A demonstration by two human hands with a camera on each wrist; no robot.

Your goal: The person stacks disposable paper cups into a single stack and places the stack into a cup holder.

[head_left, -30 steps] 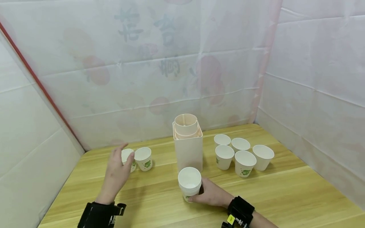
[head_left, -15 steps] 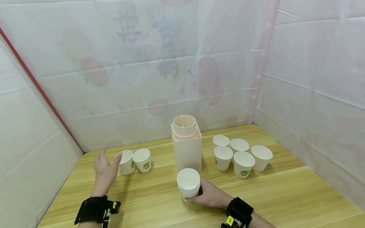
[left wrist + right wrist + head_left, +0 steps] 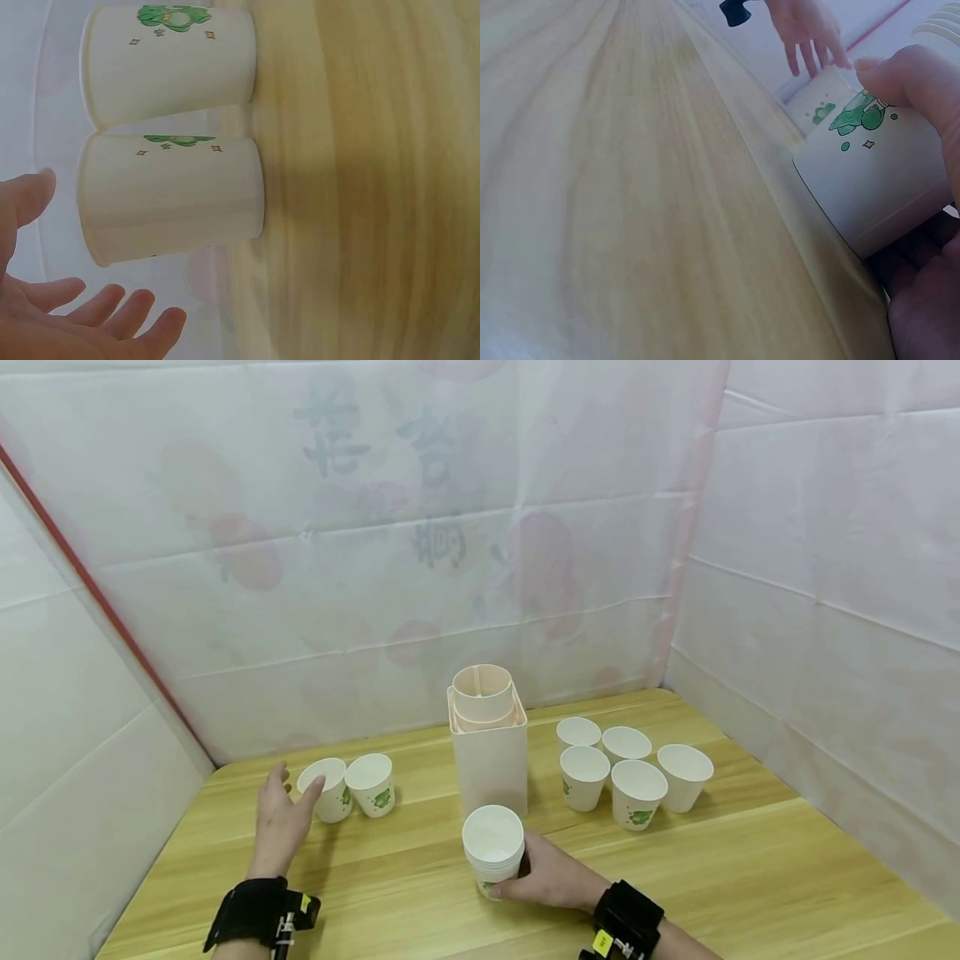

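Note:
My right hand (image 3: pixel 553 870) grips a stack of nested white paper cups (image 3: pixel 492 852) near the middle of the table. In the right wrist view the thumb presses the lowest cup (image 3: pixel 877 180), which has a green print. Over at the left, two single paper cups stand side by side. My left hand (image 3: pixel 281 818) is beside the nearer one, the left cup (image 3: pixel 334 807), thumb and fingers spread apart. The left wrist view has this cup (image 3: pixel 172 195) beyond the fingers, with nothing held. The right one of the pair (image 3: pixel 372 787) stands upright against its neighbour.
Behind the stack stands a tall cream square container (image 3: pixel 491 768) with a round tube (image 3: pixel 483 693) rising from its top. Several upright paper cups (image 3: pixel 639 793) form a group to its right. Draped white sheets (image 3: pixel 420 568) close off the back and sides of the wooden table (image 3: pixel 420 902).
My left hand has drawn back leftward from around the left cup, then come slightly nearer it again. My right hand keeps holding the stack in place.

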